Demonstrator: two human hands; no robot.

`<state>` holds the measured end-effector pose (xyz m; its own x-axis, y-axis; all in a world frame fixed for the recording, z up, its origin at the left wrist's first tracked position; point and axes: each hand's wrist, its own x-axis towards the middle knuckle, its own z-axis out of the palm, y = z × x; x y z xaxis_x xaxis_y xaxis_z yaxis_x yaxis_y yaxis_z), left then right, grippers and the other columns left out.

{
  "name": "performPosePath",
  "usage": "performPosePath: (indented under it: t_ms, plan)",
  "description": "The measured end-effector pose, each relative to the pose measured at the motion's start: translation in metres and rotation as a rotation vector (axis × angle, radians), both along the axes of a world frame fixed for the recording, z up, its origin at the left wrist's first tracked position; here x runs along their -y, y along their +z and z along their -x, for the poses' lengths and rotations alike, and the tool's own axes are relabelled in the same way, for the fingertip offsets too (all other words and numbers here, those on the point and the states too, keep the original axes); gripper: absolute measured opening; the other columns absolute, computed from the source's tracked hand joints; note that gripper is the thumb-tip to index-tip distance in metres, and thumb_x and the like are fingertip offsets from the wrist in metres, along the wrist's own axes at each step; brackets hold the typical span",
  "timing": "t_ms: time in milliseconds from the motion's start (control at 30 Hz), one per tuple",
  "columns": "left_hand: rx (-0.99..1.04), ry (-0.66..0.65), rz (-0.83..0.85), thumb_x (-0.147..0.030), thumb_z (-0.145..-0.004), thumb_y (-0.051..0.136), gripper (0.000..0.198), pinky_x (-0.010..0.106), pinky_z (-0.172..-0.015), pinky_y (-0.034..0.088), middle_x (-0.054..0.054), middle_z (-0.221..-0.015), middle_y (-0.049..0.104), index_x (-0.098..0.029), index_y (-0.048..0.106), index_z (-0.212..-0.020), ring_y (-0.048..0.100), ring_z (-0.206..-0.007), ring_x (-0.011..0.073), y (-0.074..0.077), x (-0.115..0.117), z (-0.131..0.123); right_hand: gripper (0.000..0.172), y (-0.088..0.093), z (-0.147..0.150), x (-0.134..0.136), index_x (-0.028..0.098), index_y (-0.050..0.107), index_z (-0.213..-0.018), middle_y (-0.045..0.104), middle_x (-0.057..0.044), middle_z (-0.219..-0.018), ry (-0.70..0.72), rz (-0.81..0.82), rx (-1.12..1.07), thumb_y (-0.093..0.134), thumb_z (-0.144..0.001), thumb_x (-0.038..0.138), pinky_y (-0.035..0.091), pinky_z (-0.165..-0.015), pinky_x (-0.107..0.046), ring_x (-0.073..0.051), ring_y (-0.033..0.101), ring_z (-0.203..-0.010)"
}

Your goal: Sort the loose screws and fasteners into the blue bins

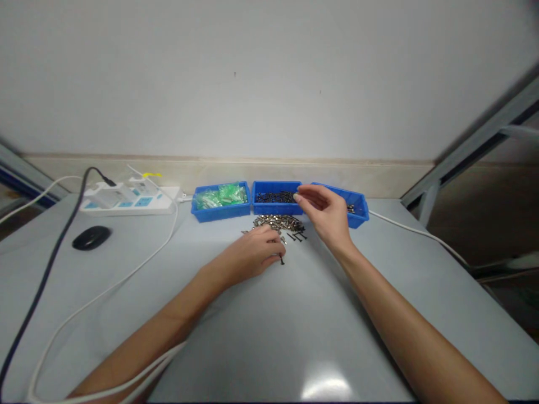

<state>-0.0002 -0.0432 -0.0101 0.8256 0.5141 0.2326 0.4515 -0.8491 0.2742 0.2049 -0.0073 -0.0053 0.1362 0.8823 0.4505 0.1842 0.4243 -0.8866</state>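
My left hand (261, 249) is low over the table with its fingers closed. A dark screw (282, 260) sticks out from between its thumb and fingertips. Just beyond it lies a heap of small metal screws (281, 223), and several dark screws (297, 237) are spread at the heap's right side. Over the right end of the middle blue bin (275, 209), which contains dark screws (274, 197), my right hand (326, 216) is raised. Its thumb and forefinger come together in a pinch; anything between them is too small to make out.
A left blue bin (221, 212) contains green and clear plastic packets (223, 195). Partly behind my right hand stands another blue bin (357, 216) with a few metal parts. At left are a white power strip (135, 205), a black mouse (91, 238) and loose cables (54, 247).
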Motion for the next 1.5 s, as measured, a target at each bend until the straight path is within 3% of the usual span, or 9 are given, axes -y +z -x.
performPosePath:
  t_ms: [200, 400, 500, 667, 867, 1000, 1133, 1267, 1500]
  plan:
    - [-0.017, 0.066, -0.082, -0.021, -0.097, 0.052, 0.013, 0.031, -0.079, 0.044, 0.006, -0.091, 0.063, -0.016, 0.062, -0.092, 0.055, -0.089, 0.0205, -0.009, -0.001, -0.009, 0.024, -0.006, -0.011, 0.016, 0.020, 0.072, -0.100, 0.075, -0.008, -0.102, -0.005, 0.042, 0.111, 0.068, -0.084, 0.037, 0.054, -0.091, -0.039, -0.023, 0.069, -0.095]
    - [0.354, 0.242, -0.003, -0.013, -0.091, 0.061, 0.005, 0.025, -0.072, 0.047, 0.002, -0.085, 0.064, -0.018, 0.059, -0.092, 0.059, -0.079, 0.0157, -0.001, 0.003, -0.006, 0.030, -0.003, -0.027, 0.032, 0.017, 0.072, -0.101, 0.075, -0.006, -0.083, 0.503, 0.382, 0.112, 0.075, -0.075, 0.033, 0.056, -0.080, -0.035, -0.020, 0.071, -0.079]
    - [0.437, 0.283, -0.034, -0.016, -0.088, 0.064, 0.006, 0.025, -0.069, 0.047, 0.000, -0.083, 0.063, -0.019, 0.059, -0.089, 0.059, -0.075, 0.0145, 0.000, 0.004, -0.005, 0.032, -0.003, -0.022, 0.034, 0.017, 0.073, -0.100, 0.077, -0.008, -0.086, 0.597, 0.449, 0.046, 0.078, -0.072, 0.032, 0.056, -0.082, -0.034, -0.020, 0.073, -0.083]
    - [0.477, 0.252, -0.016, -0.016, -0.088, 0.066, 0.006, 0.024, -0.068, 0.048, 0.001, -0.083, 0.066, -0.018, 0.061, -0.090, 0.061, -0.076, 0.0139, 0.001, 0.006, -0.007, 0.023, -0.005, -0.015, 0.036, 0.018, 0.075, -0.087, 0.075, -0.005, -0.076, 0.576, 0.471, -0.011, 0.081, -0.070, 0.032, 0.057, -0.074, -0.031, -0.018, 0.072, -0.073]
    - [0.502, 0.185, -0.136, -0.015, -0.092, 0.059, 0.009, 0.031, -0.077, 0.051, 0.004, -0.085, 0.072, -0.017, 0.067, -0.091, 0.063, -0.080, 0.0164, 0.008, -0.001, -0.009, 0.033, -0.001, -0.026, 0.030, 0.015, 0.073, -0.099, 0.074, -0.005, -0.076, 0.472, 0.442, -0.027, 0.078, -0.071, 0.034, 0.056, -0.073, -0.032, -0.017, 0.070, -0.071]
    - [0.461, 0.211, -0.290, -0.014, -0.093, 0.058, 0.012, 0.034, -0.082, 0.052, 0.007, -0.092, 0.072, -0.016, 0.069, -0.095, 0.063, -0.088, 0.0183, 0.017, -0.025, -0.010, 0.019, -0.003, -0.044, 0.022, 0.013, 0.072, -0.087, 0.067, -0.001, -0.065, 0.288, 0.350, 0.239, 0.069, -0.071, 0.021, 0.049, -0.061, -0.027, -0.014, 0.061, -0.059]
    - [0.408, 0.275, -0.385, -0.014, -0.093, 0.058, 0.014, 0.036, -0.083, 0.053, 0.010, -0.096, 0.071, -0.014, 0.071, -0.097, 0.063, -0.092, 0.0200, 0.021, -0.054, -0.013, 0.021, -0.007, -0.053, 0.022, 0.014, 0.072, -0.086, 0.067, -0.001, -0.066, 0.252, 0.280, 0.507, 0.061, -0.068, 0.012, 0.047, -0.060, -0.026, -0.014, 0.059, -0.060]
    - [0.405, 0.272, -0.370, -0.015, -0.094, 0.056, 0.016, 0.039, -0.088, 0.054, 0.010, -0.103, 0.072, -0.014, 0.071, -0.100, 0.063, -0.097, 0.0210, 0.017, -0.067, -0.016, 0.022, -0.009, -0.049, 0.025, 0.015, 0.072, -0.085, 0.070, -0.002, -0.069, 0.257, 0.240, 0.594, 0.060, -0.067, 0.010, 0.048, -0.062, -0.026, -0.015, 0.062, -0.063]
    - [0.322, 0.053, -0.200, -0.015, -0.094, 0.054, 0.018, 0.034, -0.083, 0.053, 0.009, -0.095, 0.072, -0.015, 0.071, -0.101, 0.063, -0.091, 0.0195, 0.018, -0.052, -0.022, 0.018, -0.006, -0.046, 0.027, 0.016, 0.072, -0.077, 0.069, -0.001, -0.067, 0.306, 0.252, 0.564, 0.059, -0.067, 0.010, 0.047, -0.060, -0.024, -0.013, 0.060, -0.060]
